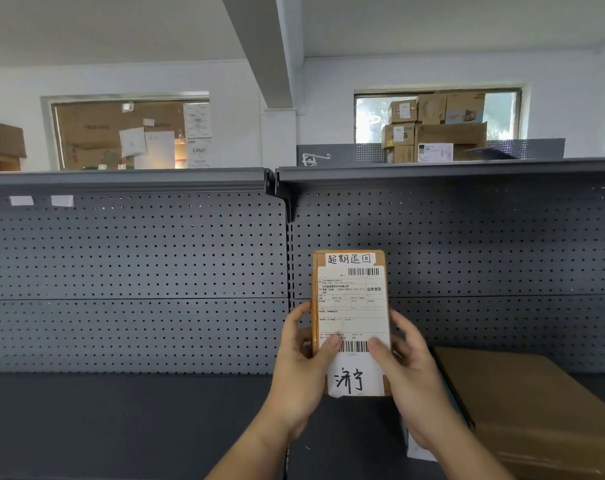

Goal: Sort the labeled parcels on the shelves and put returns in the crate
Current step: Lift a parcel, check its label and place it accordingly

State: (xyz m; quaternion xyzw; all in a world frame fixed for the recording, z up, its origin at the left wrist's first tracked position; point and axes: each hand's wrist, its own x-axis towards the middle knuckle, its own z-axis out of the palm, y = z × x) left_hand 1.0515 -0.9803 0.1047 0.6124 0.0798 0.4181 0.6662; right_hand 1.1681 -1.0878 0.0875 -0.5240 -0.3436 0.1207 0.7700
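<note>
Two bare forearms reach up from the btm edge, both hands on one parcel. L hand (301,372) grips the parcel (351,306) at its lower left edge: thumb pressed flat on the front, tip by the lower barcode, other fingers curled round the edge to the back, mostly hidden. R hand (411,382) mirrors it on the lower right edge, thumb on the front just right of the same barcode, fingers wrapped behind. The thumb tips sit near each other, not touching.

The parcel, a slim brown carton, stands upright, front to the camera, w/ a handwritten strip across its top, a printed shipping label below that & a white handwritten slip at its foot. Whether its base touches the deck (121,420) can't be told.

Right of the parcel & lower, a larger brown box (543,410) lies flat on the deck, near the R wrist. Behind the parcel a dark grey pegboard (138,271) runs both ways; two white tags (21,200) sit far to the parcel's upper left. Above the parcel runs a top shelf (432,169); beyond it, stacked cartons (432,133) stand before a window (501,112). A second window (121,133), upper left of the parcel, is filled w/ cardboard & paper sheets.
</note>
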